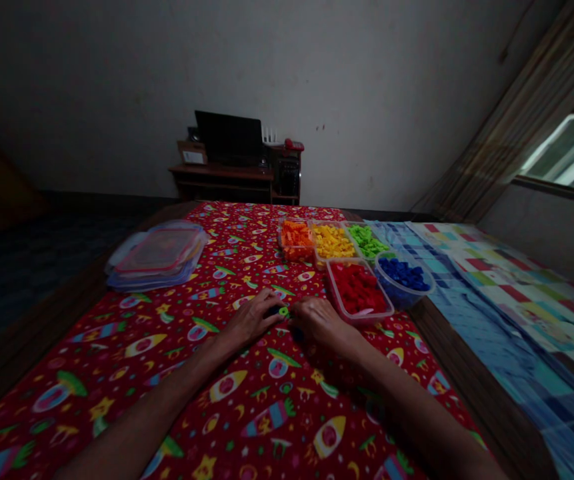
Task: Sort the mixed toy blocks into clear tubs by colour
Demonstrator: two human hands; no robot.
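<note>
Now your left hand (255,316) pinches a small green plastic piece (283,311) over the rocket-print tablecloth (247,427); your curled right hand (319,321) is just beside it, any grip hidden.

The scene is being viewed by a single camera, which is being worn on the person's head. It is being pointed forward and down, so that the tabletop (467,367) is being seen at a slant from above its near side. The left grip (251,317) and the right grip (324,323) are being shown from behind, near the centre. Farther off, the desk (221,175) and the wall (357,87) are being included, and at the right the window (571,153).
</note>
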